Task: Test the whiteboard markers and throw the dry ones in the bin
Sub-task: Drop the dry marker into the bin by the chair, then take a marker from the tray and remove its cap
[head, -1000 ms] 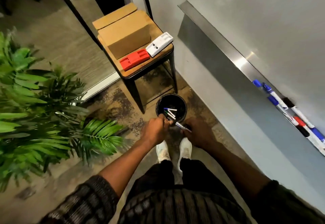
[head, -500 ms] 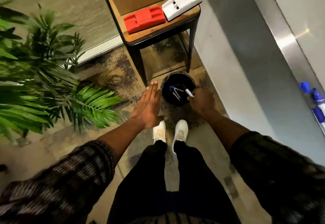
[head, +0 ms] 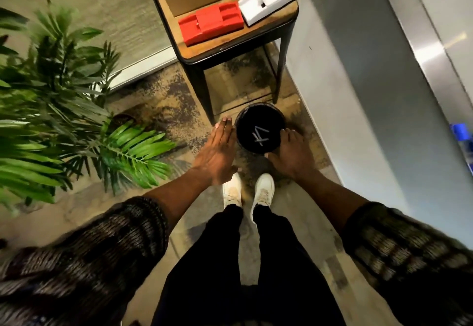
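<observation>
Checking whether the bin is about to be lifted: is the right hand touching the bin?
Cannot tell. In the head view the right hand overlaps the bin's rim from above, so neither contact nor a gap shows plainly.
</observation>
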